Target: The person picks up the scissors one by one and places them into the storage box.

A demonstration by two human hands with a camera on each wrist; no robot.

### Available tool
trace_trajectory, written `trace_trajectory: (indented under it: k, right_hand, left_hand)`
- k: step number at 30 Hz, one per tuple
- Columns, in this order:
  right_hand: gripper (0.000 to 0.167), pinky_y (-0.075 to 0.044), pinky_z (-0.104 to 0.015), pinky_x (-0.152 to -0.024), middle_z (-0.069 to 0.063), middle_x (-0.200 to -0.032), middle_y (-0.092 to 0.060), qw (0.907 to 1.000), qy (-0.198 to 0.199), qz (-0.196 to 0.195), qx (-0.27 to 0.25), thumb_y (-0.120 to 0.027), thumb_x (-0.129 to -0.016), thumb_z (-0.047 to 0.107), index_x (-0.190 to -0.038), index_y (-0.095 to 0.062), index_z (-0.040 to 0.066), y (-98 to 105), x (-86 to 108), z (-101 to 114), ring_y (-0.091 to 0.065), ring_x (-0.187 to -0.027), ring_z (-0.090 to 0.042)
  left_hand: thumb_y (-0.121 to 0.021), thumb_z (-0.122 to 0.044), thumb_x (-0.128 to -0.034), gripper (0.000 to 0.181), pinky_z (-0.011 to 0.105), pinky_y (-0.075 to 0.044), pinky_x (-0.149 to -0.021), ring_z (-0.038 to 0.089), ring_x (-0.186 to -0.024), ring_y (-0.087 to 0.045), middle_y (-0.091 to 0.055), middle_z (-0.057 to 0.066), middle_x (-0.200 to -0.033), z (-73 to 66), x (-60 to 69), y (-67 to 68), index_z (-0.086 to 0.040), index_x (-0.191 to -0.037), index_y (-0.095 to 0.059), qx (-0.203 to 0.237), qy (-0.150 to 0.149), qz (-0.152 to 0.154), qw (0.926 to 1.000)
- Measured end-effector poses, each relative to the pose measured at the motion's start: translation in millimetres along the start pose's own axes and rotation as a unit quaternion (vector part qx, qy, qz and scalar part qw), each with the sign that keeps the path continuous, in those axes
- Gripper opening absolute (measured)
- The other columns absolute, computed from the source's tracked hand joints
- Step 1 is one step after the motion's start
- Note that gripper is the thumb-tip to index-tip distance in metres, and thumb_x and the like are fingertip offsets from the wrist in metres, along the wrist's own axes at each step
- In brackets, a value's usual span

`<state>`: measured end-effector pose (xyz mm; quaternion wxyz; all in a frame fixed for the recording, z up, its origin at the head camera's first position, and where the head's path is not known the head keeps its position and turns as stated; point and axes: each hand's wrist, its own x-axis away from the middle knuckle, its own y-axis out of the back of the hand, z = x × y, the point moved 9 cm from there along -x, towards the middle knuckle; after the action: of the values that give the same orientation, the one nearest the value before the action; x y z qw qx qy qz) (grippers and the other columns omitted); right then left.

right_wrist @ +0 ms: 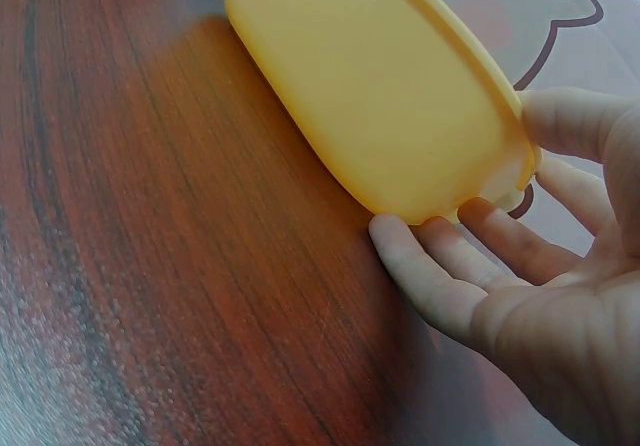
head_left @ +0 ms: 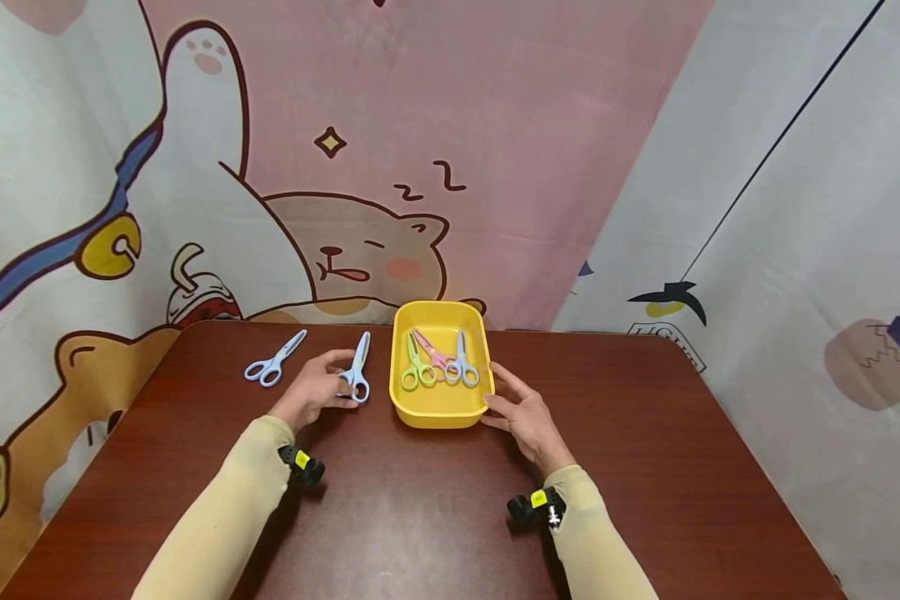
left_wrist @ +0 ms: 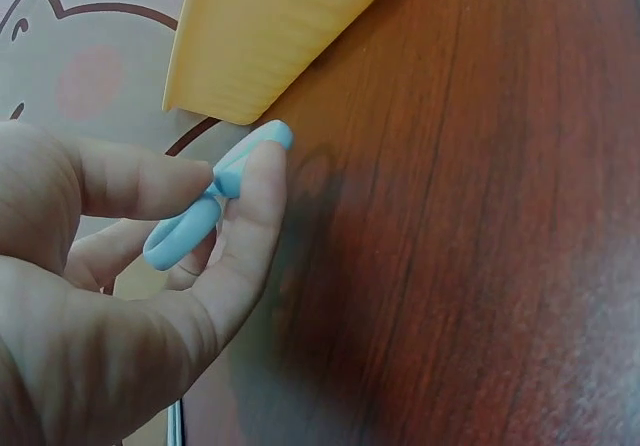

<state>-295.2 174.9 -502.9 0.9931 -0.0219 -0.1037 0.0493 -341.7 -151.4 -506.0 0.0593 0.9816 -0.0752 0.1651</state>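
Note:
My left hand (head_left: 317,390) pinches a pair of light blue scissors (head_left: 359,367) by the handle loops, blades pointing away from me. In the left wrist view the scissors' handle (left_wrist: 185,233) sits between thumb and fingers, apart from the table. Just to their right stands a yellow tray (head_left: 438,414). Inside it lie green scissors (head_left: 414,367), pink scissors (head_left: 429,346) and blue scissors (head_left: 461,362). My right hand (head_left: 527,419) touches the tray's right side with extended, spread fingertips; the right wrist view shows them against the tray's outer wall (right_wrist: 385,96).
Another pair of light blue scissors (head_left: 273,360) lies on the brown table (head_left: 405,517), left of my left hand. Behind the table's far edge hangs a curtain (head_left: 510,150) printed with cartoon animals.

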Motion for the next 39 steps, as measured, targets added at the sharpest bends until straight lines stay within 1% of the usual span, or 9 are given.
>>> trace_trajectory:
  k: [4, 12, 22, 25, 29, 32, 35, 39]
  right_hand:
    - [0.064, -0.055, -0.052, -0.097, -0.019, -0.150, -0.045, 1.0000, -0.004, -0.003, -0.005, -0.064, -0.100, 0.002, -0.158, -0.044, 0.022, 0, 0.2, -1, -0.064, -0.121, -0.038]
    - [0.065, -0.055, -0.053, -0.097, -0.020, -0.152, -0.044, 1.0000, -0.001, 0.000, 0.000, -0.064, -0.101, 0.003, -0.159, -0.042, 0.022, 0, 0.0, -1, -0.063, -0.122, -0.039]
    - [0.064, -0.055, -0.051, -0.098, -0.020, -0.155, -0.042, 1.0000, -0.003, 0.002, 0.002, -0.062, -0.102, 0.004, -0.160, -0.040, 0.021, 0, -0.7, -1, -0.062, -0.125, -0.041]
    - [0.065, -0.055, -0.051, -0.098, -0.019, -0.156, -0.042, 1.0000, -0.005, 0.004, 0.000, -0.063, -0.102, 0.005, -0.161, -0.040, 0.021, 0, -0.1, -1, -0.061, -0.125, -0.041]
    - [0.065, -0.054, -0.051, -0.099, -0.019, -0.156, -0.041, 1.0000, -0.005, 0.005, -0.002, -0.063, -0.102, 0.005, -0.161, -0.039, 0.021, 0, -0.2, -1, -0.061, -0.126, -0.040]
    - [0.065, -0.054, -0.052, -0.099, -0.019, -0.156, -0.041, 1.0000, -0.006, 0.005, -0.005, -0.063, -0.102, 0.004, -0.161, -0.039, 0.020, 0, -0.4, -2, -0.061, -0.126, -0.041]
    - [0.065, -0.053, -0.052, -0.099, -0.018, -0.157, -0.039, 1.0000, -0.005, 0.006, -0.006, -0.062, -0.102, 0.004, -0.161, -0.039, 0.020, 0, -0.6, -2, -0.061, -0.126, -0.041]
    - [0.065, -0.053, -0.052, -0.099, -0.018, -0.158, -0.039, 1.0000, -0.005, 0.005, -0.003, -0.063, -0.102, 0.004, -0.161, -0.040, 0.021, 0, -0.9, -2, -0.062, -0.125, -0.040]
  left_hand:
    - [-0.056, 0.023, -0.0853, 0.077, 0.039, -0.063, -0.074, 0.027, -0.086, -0.064, -0.045, 0.023, -0.118, -1.1, 0.8, 0.5, -0.006, -0.156, -0.041, 0.002, -0.005, -0.001, 1.0000]
    - [-0.056, 0.022, -0.0852, 0.077, 0.037, -0.063, -0.071, 0.029, -0.090, -0.065, -0.043, 0.022, -0.116, -4.5, 2.8, -0.5, -0.006, -0.155, -0.042, 0.003, -0.015, 0.003, 0.9999]
    - [-0.056, 0.022, -0.0874, 0.074, 0.038, -0.063, -0.073, 0.025, -0.082, -0.064, -0.042, 0.019, -0.114, -15.6, 9.4, -0.7, -0.006, -0.154, -0.042, 0.007, -0.028, 0.000, 0.9996]
    - [-0.057, 0.023, -0.0872, 0.074, 0.038, -0.064, -0.073, 0.027, -0.084, -0.065, -0.042, 0.019, -0.113, -17.5, 11.2, -1.4, -0.005, -0.154, -0.042, 0.007, -0.030, 0.002, 0.9995]
    - [-0.058, 0.022, -0.0872, 0.075, 0.038, -0.064, -0.073, 0.033, -0.092, -0.066, -0.043, 0.020, -0.114, -18.1, 11.8, -1.2, -0.007, -0.154, -0.043, 0.008, -0.028, 0.001, 0.9996]
    - [-0.058, 0.022, -0.0880, 0.075, 0.037, -0.063, -0.074, 0.034, -0.094, -0.066, -0.043, 0.020, -0.117, -18.4, 11.3, -0.6, -0.009, -0.155, -0.042, 0.008, -0.027, -0.001, 0.9996]
    - [-0.058, 0.021, -0.0887, 0.075, 0.037, -0.063, -0.074, 0.032, -0.093, -0.066, -0.042, 0.021, -0.119, -19.8, 11.5, -0.7, -0.009, -0.156, -0.041, 0.008, -0.030, -0.001, 0.9995]
    - [-0.058, 0.020, -0.0893, 0.074, 0.040, -0.063, -0.077, 0.028, -0.088, -0.066, -0.043, 0.021, -0.120, -23.5, 13.2, -2.7, -0.009, -0.156, -0.042, 0.007, -0.036, 0.001, 0.9993]
